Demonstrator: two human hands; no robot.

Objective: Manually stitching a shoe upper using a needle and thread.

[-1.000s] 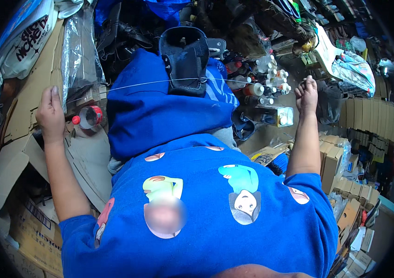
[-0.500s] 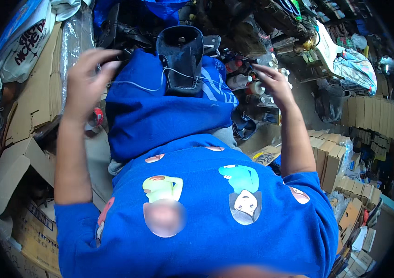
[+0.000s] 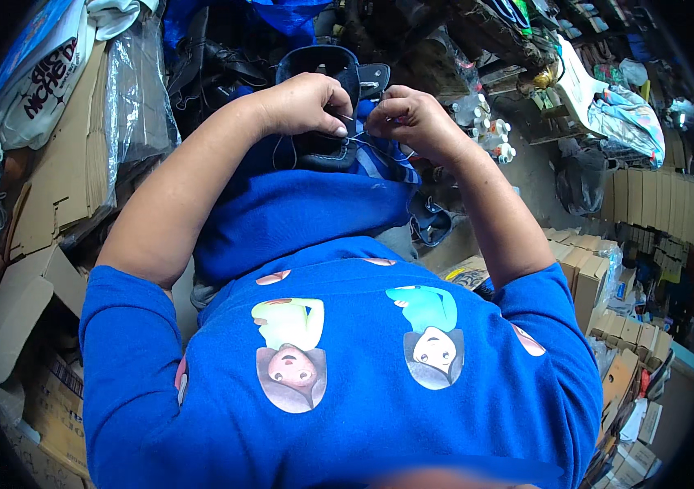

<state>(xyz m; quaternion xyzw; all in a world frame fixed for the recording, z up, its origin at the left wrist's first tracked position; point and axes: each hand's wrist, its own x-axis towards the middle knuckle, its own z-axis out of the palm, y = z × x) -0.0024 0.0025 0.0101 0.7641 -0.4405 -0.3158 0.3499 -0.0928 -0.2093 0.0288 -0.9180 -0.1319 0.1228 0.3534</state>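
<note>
L head cam; fisheye; downward; close

Blk workpc (image 3: 324,156), blu cartoon-print tee (image 3: 357,326)

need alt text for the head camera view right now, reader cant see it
A person's bare left hand is over a black stitched piece on blue cloth across the lap; the right hand is close by at its right, with pale thread between them. Cardboard is at left, bottles at right.
</note>
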